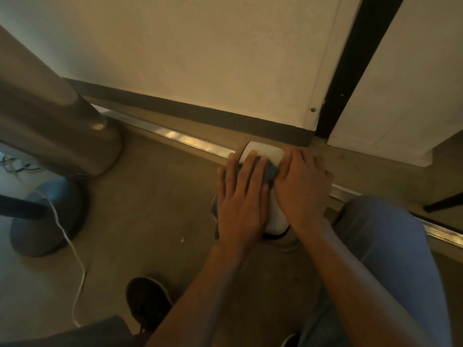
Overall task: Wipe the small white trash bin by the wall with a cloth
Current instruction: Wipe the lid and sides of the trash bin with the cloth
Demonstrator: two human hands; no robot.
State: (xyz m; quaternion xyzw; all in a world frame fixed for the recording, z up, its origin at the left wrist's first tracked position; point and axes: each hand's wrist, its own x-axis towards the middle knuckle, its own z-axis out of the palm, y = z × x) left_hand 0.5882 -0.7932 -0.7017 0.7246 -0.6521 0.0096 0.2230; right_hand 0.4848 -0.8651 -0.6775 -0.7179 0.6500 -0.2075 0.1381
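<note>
Pressing cloth (271,172) flat onto bin (265,152).

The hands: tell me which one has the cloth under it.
The left hand: the dark cloth lies beneath its spread fingers on the white trash bin. The right hand rests bare on the bin's right side.

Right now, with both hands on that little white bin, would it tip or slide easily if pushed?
Probably it slides easily: the white bin looks small and likely light. The right hand seems to steady it while the left hand presses the grey cloth. The wall behind should stop it tipping backward.
</note>
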